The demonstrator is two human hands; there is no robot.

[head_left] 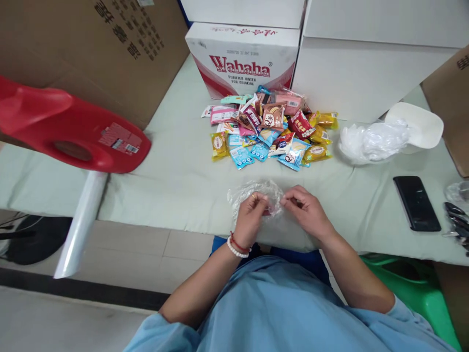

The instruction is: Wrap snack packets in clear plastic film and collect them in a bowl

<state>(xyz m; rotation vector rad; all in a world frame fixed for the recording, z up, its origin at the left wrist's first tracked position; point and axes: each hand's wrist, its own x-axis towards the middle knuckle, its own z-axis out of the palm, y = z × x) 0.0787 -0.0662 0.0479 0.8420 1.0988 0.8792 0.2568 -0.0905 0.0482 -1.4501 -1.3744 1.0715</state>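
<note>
Near the table's front edge, a crumpled clear plastic bag [240, 193] lies between my two hands. My left hand [251, 215], with a ring and bracelets at the wrist, pinches the bag's edge with thumb and forefinger. From the other side my right hand [306, 210] pinches the bag too, its fingertips a short way from the left ones. What the bag holds, if anything, I cannot make out. Just beyond it lies a heap of small wrapped snacks [271, 122] in blue, yellow, brown, red and pink packets.
Behind the snacks stands a Wahaha water carton [242, 63] beside large white boxes [351, 73]. A red plastic jug [73, 127] lies at left. On the right are bunched clear bags [373, 142], a white lid-like piece [421, 127], a black phone [416, 203] and a green stool [417, 288].
</note>
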